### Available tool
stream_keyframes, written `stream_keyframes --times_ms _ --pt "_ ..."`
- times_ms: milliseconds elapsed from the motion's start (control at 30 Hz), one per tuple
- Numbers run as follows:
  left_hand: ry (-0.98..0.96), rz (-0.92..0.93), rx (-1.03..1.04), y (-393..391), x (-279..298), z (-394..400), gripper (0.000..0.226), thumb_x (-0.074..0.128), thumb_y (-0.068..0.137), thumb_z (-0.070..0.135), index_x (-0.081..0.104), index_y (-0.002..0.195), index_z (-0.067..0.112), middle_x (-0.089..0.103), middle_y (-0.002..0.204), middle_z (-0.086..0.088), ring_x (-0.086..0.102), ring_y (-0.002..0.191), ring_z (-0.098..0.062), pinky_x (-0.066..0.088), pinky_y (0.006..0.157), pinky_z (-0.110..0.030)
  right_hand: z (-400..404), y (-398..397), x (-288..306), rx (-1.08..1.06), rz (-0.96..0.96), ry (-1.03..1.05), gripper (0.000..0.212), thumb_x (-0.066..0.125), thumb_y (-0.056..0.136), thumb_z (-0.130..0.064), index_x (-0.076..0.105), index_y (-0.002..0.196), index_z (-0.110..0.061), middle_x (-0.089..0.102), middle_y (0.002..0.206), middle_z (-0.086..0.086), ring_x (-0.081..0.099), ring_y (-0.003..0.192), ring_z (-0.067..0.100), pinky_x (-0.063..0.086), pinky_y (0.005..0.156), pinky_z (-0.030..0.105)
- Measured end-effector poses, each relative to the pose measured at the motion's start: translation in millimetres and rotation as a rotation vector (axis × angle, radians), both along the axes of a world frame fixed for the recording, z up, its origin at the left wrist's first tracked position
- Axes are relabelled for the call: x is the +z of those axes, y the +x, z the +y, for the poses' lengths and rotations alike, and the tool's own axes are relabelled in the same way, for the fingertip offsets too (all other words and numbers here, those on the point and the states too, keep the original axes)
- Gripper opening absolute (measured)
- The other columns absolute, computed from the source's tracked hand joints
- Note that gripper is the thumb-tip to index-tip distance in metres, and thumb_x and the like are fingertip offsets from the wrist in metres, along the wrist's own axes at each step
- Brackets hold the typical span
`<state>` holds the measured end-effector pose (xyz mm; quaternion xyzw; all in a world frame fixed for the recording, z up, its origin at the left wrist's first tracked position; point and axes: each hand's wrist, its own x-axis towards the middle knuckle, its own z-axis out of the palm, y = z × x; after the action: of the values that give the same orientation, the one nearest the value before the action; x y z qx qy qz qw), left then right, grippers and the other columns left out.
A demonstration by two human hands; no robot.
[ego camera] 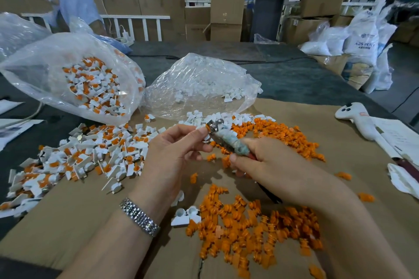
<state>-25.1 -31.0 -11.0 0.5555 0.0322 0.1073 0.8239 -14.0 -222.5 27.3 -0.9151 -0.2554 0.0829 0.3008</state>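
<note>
My right hand [267, 165] grips a hand tool [226, 138] with a tape-wrapped handle and a metal head that points up and left. My left hand [174, 149] pinches something small at the metal head; the piece itself is hidden by my fingertips. Loose orange plugs [256, 226] lie in a heap on the cardboard below my right hand, and more orange plugs [283, 133] spread behind it. Small white plastic caps [186, 216] sit near my left wrist. A pile of white pieces with orange inserts [90, 154] lies at the left.
A clear bag of white-and-orange pieces [90, 84] lies open at the back left. A second clear bag holds white caps [201, 84]. A white cloth item [360, 120] and papers [401, 136] are at the right. Cardboard [68, 210] covers the table. Boxes stand behind.
</note>
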Motion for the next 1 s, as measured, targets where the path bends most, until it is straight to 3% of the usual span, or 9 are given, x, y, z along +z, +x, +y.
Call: stream_keyframes --times_ms 100,267,433,600,700,767,833,933,1000 --pt "0.018 0.006 0.013 1 -2 1 0.022 0.083 0.069 0.023 0.072 0.083 0.010 0.073 0.079 -0.009 0.072 0.065 -0.017 0.049 0.051 -0.019 4 0 -4 -0.027 -0.044 -0.030 0.027 0.050 0.102 -0.044 0.055 0.082 -0.028 0.065 0.079 0.000 0.061 0.070 0.016 0.053 0.066 0.041" --pt "0.047 0.027 0.028 1 -3 1 0.022 0.081 0.071 0.022 0.072 0.085 0.007 0.073 0.074 -0.011 0.072 0.065 -0.015 0.051 0.052 -0.017 13 3 -12 -0.083 -0.113 -0.064 0.026 0.050 0.102 -0.046 0.055 0.082 -0.030 0.056 0.071 -0.005 0.048 0.057 0.006 0.034 0.049 0.019" --pt "0.046 0.035 0.038 1 -5 0 0.014 0.081 0.076 0.015 0.072 0.083 0.007 0.073 0.072 -0.010 0.072 0.065 -0.016 0.052 0.053 -0.017 15 9 -16 -0.077 -0.133 -0.095 0.027 0.051 0.102 -0.044 0.052 0.078 -0.032 0.055 0.072 -0.005 0.048 0.058 0.007 0.033 0.052 0.019" --pt "0.110 0.039 0.079 5 -7 4 0.007 0.074 0.091 0.013 0.069 0.088 0.010 0.074 0.078 -0.004 0.073 0.069 -0.016 0.053 0.055 -0.020 12 10 -18 -0.060 -0.148 -0.076 0.037 0.046 0.095 -0.063 0.056 0.081 -0.030 0.058 0.072 -0.007 0.054 0.060 0.006 0.040 0.053 0.024" --pt "0.358 0.008 0.286 6 -10 17 0.008 0.073 0.095 0.022 0.069 0.091 0.016 0.075 0.078 0.000 0.071 0.067 -0.019 0.056 0.062 -0.035 -1 14 -17 -0.100 -0.166 -0.074 0.036 0.045 0.089 -0.072 0.052 0.083 -0.037 0.057 0.074 -0.011 0.055 0.063 0.004 0.037 0.053 0.022" --pt "0.606 -0.005 0.505 7 -12 27 0.008 0.072 0.096 0.021 0.067 0.090 0.025 0.071 0.082 0.004 0.068 0.070 -0.009 0.057 0.065 -0.035 -11 21 -20 -0.202 -0.234 -0.159 0.039 0.046 0.090 -0.072 0.056 0.095 -0.035 0.057 0.085 -0.012 0.053 0.073 0.005 0.037 0.056 0.025" --pt "0.784 0.004 0.651 9 -12 34 0.014 0.068 0.096 0.015 0.065 0.100 0.029 0.066 0.099 0.006 0.063 0.081 -0.006 0.056 0.069 -0.032 -17 28 -25 -0.326 -0.288 -0.259 0.045 0.050 0.090 -0.071 0.058 0.107 -0.029 0.058 0.098 -0.007 0.055 0.085 0.011 0.038 0.060 0.030" --pt "0.931 0.016 0.659 11 -14 37 0.027 0.067 0.094 0.012 0.064 0.116 0.028 0.054 0.116 0.005 0.055 0.083 -0.001 0.051 0.068 -0.026 -23 36 -33 -0.444 -0.306 -0.368 0.053 0.056 0.088 -0.069 0.058 0.113 -0.023 0.059 0.108 0.000 0.056 0.097 0.020 0.041 0.070 0.034" --pt "0.983 -0.041 0.573 11 -15 32 0.022 0.066 0.094 0.013 0.066 0.108 0.030 0.058 0.109 0.008 0.057 0.082 -0.003 0.048 0.069 -0.023 -24 38 -37 -0.471 -0.310 -0.407 0.054 0.058 0.086 -0.069 0.058 0.110 -0.020 0.059 0.107 0.001 0.055 0.098 0.021 0.047 0.079 0.038"
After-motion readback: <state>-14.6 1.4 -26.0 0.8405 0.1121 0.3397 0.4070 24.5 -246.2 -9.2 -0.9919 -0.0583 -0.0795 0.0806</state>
